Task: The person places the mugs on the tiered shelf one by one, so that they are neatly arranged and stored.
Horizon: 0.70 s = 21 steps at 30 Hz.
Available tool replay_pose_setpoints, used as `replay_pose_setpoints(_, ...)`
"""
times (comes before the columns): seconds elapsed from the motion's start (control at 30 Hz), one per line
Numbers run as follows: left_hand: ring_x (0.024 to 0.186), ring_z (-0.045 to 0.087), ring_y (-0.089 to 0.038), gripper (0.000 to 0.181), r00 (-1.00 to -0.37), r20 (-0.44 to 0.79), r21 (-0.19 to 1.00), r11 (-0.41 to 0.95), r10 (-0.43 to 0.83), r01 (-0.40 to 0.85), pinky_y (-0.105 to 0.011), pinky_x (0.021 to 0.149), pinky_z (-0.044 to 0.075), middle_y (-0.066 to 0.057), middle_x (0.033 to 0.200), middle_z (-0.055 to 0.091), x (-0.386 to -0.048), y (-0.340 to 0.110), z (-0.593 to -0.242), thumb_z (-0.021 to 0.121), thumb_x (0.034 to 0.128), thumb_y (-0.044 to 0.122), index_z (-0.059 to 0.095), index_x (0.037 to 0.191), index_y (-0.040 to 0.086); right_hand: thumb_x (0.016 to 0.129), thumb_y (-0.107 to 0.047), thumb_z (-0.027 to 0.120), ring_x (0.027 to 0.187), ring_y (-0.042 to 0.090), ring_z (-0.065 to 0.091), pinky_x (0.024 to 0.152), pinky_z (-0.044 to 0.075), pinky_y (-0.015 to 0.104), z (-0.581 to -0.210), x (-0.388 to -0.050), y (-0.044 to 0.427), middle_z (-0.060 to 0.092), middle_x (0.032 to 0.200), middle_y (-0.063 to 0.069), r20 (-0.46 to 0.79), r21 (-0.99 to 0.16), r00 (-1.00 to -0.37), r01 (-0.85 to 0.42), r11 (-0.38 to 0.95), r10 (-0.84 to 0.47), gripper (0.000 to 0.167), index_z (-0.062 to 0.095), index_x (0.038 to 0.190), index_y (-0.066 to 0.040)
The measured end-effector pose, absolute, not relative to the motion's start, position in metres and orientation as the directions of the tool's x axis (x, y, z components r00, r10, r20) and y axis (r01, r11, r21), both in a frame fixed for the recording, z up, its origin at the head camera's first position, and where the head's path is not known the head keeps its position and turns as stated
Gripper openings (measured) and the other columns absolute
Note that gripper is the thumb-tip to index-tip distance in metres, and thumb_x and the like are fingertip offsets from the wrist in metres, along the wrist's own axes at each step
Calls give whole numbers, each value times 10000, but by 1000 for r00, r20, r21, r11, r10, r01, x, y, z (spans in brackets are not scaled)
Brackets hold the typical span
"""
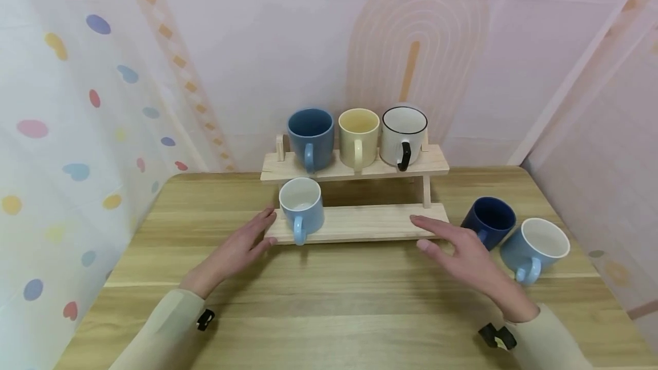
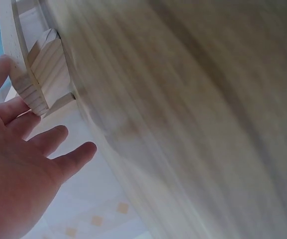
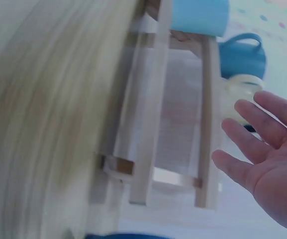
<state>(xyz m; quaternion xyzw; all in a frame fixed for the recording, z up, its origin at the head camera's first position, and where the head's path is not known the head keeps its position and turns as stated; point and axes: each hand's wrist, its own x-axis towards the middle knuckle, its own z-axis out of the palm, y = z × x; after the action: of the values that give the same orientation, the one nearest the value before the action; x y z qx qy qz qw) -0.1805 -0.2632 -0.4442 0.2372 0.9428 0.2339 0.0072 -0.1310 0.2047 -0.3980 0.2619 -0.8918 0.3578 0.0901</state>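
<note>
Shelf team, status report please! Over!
Left hand at left end of shelf; right hand open at right end. One mug on bottom, three on top. Dark blue mug close beside right hand.

Standing here, I can't read a single word, label, brand, number or sign: none on the mugs [image 1: 348, 150], none on the wooden rack [image 1: 367, 222], none on the patterned cloth [image 1: 277, 50] behind them.

Rack [image 1: 370, 223] on table [image 1: 329, 307]: three mugs [image 1: 348, 146] atop, one [image 1: 312, 217] lower left, two [image 1: 516, 250] right of rack.
</note>
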Motion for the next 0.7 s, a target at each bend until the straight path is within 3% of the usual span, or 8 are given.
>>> replay_pose_setpoints(0.1,1504,314,-430,646,-889,99,451,776,447,441,-603,1189,298,-234,1657,288,-180,-263,-443,574,1079,331,379,1565,-48,1032,-200,647,1279,309,619,979,531,521,-391,-123,216,645,1421,53,359,-596,-865,-502,627,-351,419,627,1449,-156)
replay_pose_setpoints(0.17,1504,316,-428,646,-890,99,451,777,444,438,-602,1189,298,-231,1657,290,-180,-263,-443,576,1078,334,381,1565,-45,1033,-190,647,1285,276,609,1002,517,382,-387,-119,223,645,1422,40,363,-598,-876,-481,642,-318,433,614,1465,-186)
replay_pose_setpoints(0.33,1500,323,-430,645,-892,98,450,779,442,436,-603,1187,302,-235,1654,295,-180,-262,-444,585,1074,324,386,1560,-50,1019,-150,661,1306,9,527,993,351,77,-379,-108,239,644,1425,16,378,-622,-891,-447,643,-253,462,605,1473,-211)
replay_pose_setpoints(0.43,1500,324,-430,644,-893,98,455,778,440,433,-603,1186,304,-236,1654,294,-181,-262,-445,587,1074,320,384,1562,-49,1009,-129,673,1290,-114,462,988,319,36,-377,-102,247,654,1409,37,394,-630,-891,-440,640,-225,458,622,1455,-213)
replay_pose_setpoints(0.7,1496,328,-431,639,-891,103,452,778,442,437,-599,1186,307,-237,1653,293,-179,-263,-446,579,1079,310,375,1566,-49,1025,-109,651,1207,-162,510,933,372,17,-383,-90,263,664,1370,100,369,-682,-920,-363,635,-129,398,630,1423,-119)
